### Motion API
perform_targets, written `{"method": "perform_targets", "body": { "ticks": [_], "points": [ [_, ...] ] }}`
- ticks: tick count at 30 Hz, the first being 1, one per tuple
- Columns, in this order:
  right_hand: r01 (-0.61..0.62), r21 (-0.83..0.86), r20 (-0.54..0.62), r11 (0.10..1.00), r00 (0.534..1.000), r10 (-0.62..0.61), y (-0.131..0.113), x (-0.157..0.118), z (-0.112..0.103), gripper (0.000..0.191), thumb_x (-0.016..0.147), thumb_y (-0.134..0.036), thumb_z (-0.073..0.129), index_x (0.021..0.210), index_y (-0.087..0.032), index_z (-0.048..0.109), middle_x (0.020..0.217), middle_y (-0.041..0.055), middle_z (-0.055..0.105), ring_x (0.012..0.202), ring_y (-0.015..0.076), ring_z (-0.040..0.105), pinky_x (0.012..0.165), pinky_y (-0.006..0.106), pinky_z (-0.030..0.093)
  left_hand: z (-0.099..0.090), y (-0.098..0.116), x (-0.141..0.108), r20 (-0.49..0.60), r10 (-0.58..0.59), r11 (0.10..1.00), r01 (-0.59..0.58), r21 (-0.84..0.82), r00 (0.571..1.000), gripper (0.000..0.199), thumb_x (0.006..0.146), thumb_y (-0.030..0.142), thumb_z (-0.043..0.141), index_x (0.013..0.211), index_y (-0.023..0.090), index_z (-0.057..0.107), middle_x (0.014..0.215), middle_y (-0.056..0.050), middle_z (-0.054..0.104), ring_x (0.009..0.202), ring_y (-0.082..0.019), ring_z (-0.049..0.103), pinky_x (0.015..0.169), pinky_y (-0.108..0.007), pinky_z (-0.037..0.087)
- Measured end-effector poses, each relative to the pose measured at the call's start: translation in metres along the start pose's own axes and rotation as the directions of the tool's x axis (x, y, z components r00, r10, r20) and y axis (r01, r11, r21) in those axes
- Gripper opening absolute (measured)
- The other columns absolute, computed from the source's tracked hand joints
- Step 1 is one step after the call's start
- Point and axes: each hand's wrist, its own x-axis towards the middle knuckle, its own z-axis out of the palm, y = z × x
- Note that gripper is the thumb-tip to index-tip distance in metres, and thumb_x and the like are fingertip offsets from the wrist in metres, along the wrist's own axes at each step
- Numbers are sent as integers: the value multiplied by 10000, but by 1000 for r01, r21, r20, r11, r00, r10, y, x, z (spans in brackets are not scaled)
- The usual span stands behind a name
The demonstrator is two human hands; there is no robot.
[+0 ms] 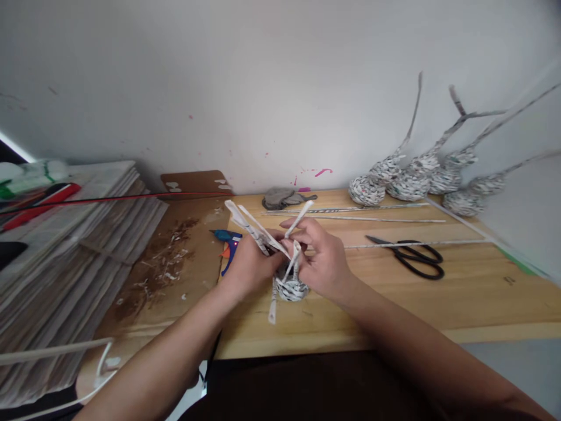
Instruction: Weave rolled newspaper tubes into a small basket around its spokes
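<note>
A small round piece woven from rolled newspaper strips (293, 290) stands on the wooden board, with several paper strips (240, 217) sticking up and out of it. My left hand (254, 260) is closed around the upright strips on the left side. On the right, my right hand (322, 251) pinches a paper strip at the top of the weave, with its index finger raised. One strip end hangs down at the front left of the piece. Fingertips of both hands are partly hidden among the strips.
Black-handled scissors (418, 257) and long paper sticks (385, 219) lie to the right. Several woven paper pieces (367, 190) stand at the back right. A blue glue gun (228, 237) lies left of my hands, a grey cloth (280, 199) behind, and stacked newspapers (87, 251) far left.
</note>
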Motion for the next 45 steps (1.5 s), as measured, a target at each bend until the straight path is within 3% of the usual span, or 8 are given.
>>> {"method": "perform_targets", "body": {
  "ticks": [5,9,13,21,30,34,38,45],
  "points": [
    [136,-14,-67,991,988,-136,3,2,-3,293,934,-273,559,1225,-286,588,1127,52,734,1021,220,700,875,369,547,-1,-1,2,11,-56,991,57,-122,998,103,694,182,640,751,167,723,735,-26,738,664,-182,650,642,-285,541],
    [150,-139,-166,979,971,-172,3,8,-14,135,947,-301,563,988,-233,672,909,60,726,817,201,665,776,352,524,-15,-15,7,-67,-128,981,116,-157,989,103,668,208,668,749,154,699,742,-42,730,707,-209,671,650,-295,545],
    [170,-247,-68,954,979,-192,5,15,-19,234,950,-381,590,805,-221,679,789,39,715,800,206,626,809,367,469,-35,-26,13,-175,-147,989,141,-47,973,117,659,238,674,724,143,693,752,-55,733,705,-211,662,651,-297,534],
    [133,-349,114,928,989,-99,11,11,-2,438,744,-603,759,958,-223,715,957,75,744,944,275,630,872,415,427,-38,-10,17,-220,-113,993,114,-7,969,150,632,257,708,728,140,710,729,-50,737,697,-216,666,657,-304,531],
    [-73,23,80,997,994,71,15,13,5,353,762,-535,758,909,-215,731,863,49,724,884,243,632,822,366,463,-31,-6,25,-249,-20,982,66,177,968,112,710,215,669,746,146,750,750,-59,756,685,-216,680,628,-285,507],
    [-406,491,299,770,909,289,25,19,5,473,852,-631,610,914,-184,752,869,52,745,815,217,670,753,328,505,-27,-14,21,-253,-11,987,51,151,967,114,736,245,677,732,156,749,734,-51,761,648,-210,679,580,-275,495],
    [-522,647,320,556,848,423,31,20,9,441,830,-584,652,871,-160,768,869,72,759,757,190,664,696,293,503,-21,-22,17,-278,-65,994,88,70,958,84,716,213,687,721,149,741,720,-54,760,651,-219,689,597,-290,518],
    [-533,650,185,542,803,567,24,22,9,224,630,-313,760,802,-169,761,769,31,744,713,165,633,656,268,469,-16,-25,15,-215,1,1000,4,22,977,130,740,241,683,790,139,748,795,-77,766,727,-239,705,689,-334,563]
  ]
}}
